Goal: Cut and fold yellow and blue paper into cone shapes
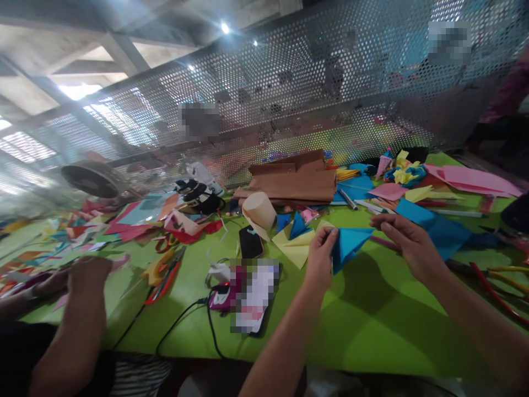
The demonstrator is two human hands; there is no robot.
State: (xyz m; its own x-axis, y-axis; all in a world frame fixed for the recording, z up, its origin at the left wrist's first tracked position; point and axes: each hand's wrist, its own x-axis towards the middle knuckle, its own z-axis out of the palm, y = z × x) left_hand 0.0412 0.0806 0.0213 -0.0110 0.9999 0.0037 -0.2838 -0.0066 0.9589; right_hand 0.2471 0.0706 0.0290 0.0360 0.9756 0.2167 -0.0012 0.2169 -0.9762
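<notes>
My left hand (322,251) pinches a folded piece of blue paper (349,248) between thumb and fingers, above the green table (363,331). The paper has layered, pointed folds, and its tip points right toward my right hand (409,245). The fingers of that hand are bent together close to this tip; whether anything is between them I cannot make out. Behind my left hand lies a yellow folded paper (293,245) with a small blue folded piece (298,226) on it. A larger blue sheet (433,226) lies behind my right hand.
A phone (258,298) and a purple device with cables (223,298) lie left of my left arm. Behind are a black phone (250,242), a tape roll (259,209) and brown paper (293,184). Red-handled pliers (496,292) lie right. A co-worker's arms (82,303) reach in at left.
</notes>
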